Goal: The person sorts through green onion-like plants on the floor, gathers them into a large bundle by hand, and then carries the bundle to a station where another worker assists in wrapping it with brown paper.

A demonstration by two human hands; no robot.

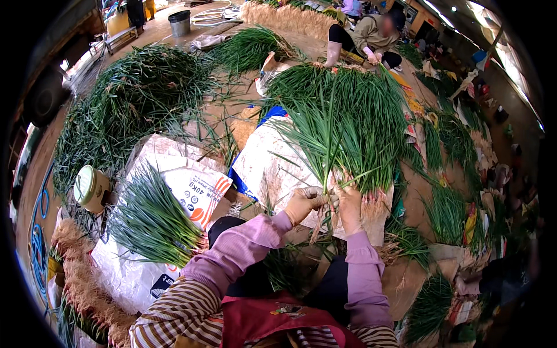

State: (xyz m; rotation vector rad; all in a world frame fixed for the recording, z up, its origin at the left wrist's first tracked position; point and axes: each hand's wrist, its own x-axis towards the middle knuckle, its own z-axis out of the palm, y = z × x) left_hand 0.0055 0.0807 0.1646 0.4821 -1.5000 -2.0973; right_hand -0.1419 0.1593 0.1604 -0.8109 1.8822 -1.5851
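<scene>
In front of my knees, my left hand (306, 204) and my right hand (348, 207) are close together, both closed on the lower stalks of green onions (325, 148). Their long leaves fan out away from me, and some roots hang below the fingers. Just beyond and to the right lies a big heap of green onions (365, 119) with reddish root ends toward me. A neat bundle of trimmed-looking green onions (154, 217) rests on a white printed sack (191, 182) to my left. Overlapping leaves hide exactly how many stalks I hold.
A large pile of loose green leaves (127, 98) covers the far left. A lidded pale bucket (91, 188) stands beside it, near a blue hose (39, 232). Another person (374, 37) sits beyond the heap. More green onion bundles (445, 214) line the right side.
</scene>
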